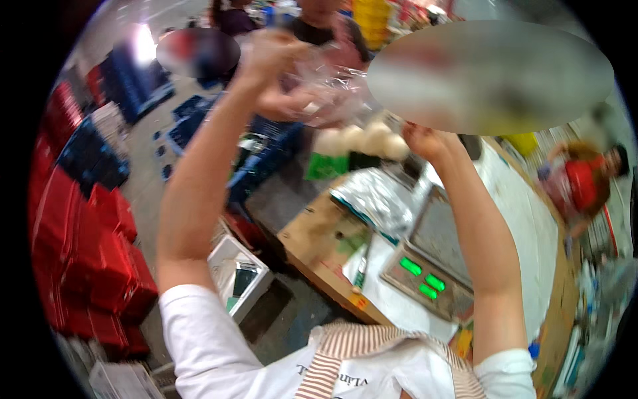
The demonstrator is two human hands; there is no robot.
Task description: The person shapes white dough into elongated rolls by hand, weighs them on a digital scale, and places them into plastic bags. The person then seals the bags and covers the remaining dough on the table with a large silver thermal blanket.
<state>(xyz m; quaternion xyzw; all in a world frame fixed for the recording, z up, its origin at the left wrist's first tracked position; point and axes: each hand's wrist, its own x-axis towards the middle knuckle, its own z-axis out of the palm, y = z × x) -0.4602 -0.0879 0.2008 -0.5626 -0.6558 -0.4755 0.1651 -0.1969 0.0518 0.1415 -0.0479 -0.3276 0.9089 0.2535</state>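
My left hand (pixel 273 60) is raised at the top centre, blurred by motion, with its fingers closed on a crumpled clear plastic bag (pixel 334 92). Lower and to the right is my right hand (pixel 427 144), its fingertips bent near the bag's right side; a blurred patch covers part of this area, so its grip is unclear. Between the hands and just below the bag sits a row of pale round items (pixel 366 139), too blurred to name. A digital scale (pixel 433 269) with lit green displays lies under my right forearm. Left of the scale rests a silver foil bag (pixel 381 199).
A knife-like tool (pixel 362 267) lies on the wooden table (pixel 319 239). Red crates (pixel 89 264) and blue crates (pixel 94 149) stand at left, near a white foam box (pixel 244 279). One person (pixel 326 35) is opposite; another (pixel 583 179) is at right.
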